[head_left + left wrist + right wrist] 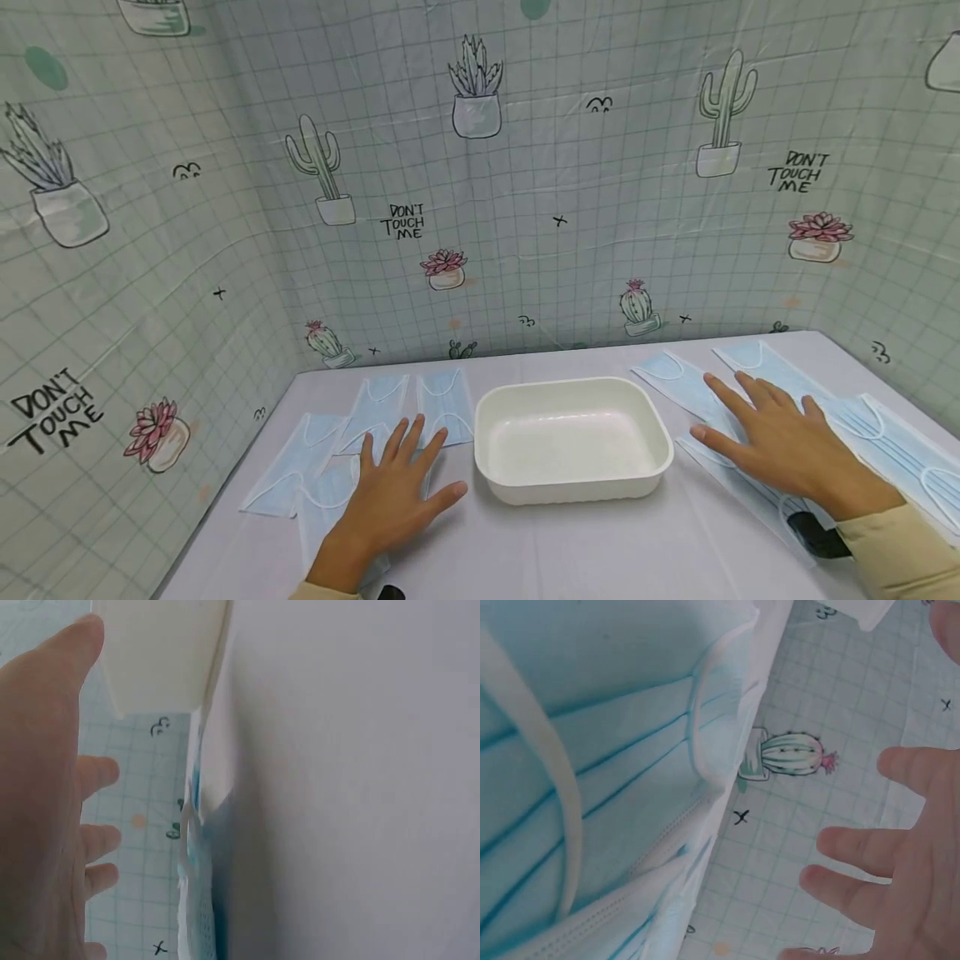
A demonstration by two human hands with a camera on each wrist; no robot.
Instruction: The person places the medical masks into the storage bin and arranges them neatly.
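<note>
My left hand (397, 492) is spread with straight fingers over the blue face masks (281, 471) on the left, holding nothing. On the other side my right hand (787, 437) spreads its fingers over more face masks (675, 387), also with nothing in it. Between the hands stands a white rectangular tub (573, 487) with a bare inside. In the left wrist view the thumb points toward the tub (161, 660), and a mask (196, 900) lies low beside the fingers. Pleats and white ear loops of a mask (630, 750) fill the left of the right wrist view.
A white cloth covers the table (555, 550). Patterned fabric walls (525, 183) with cactus drawings rise at the back and both sides. A black strap piece (817, 535) sits at the right wrist, by the beige sleeve (900, 550).
</note>
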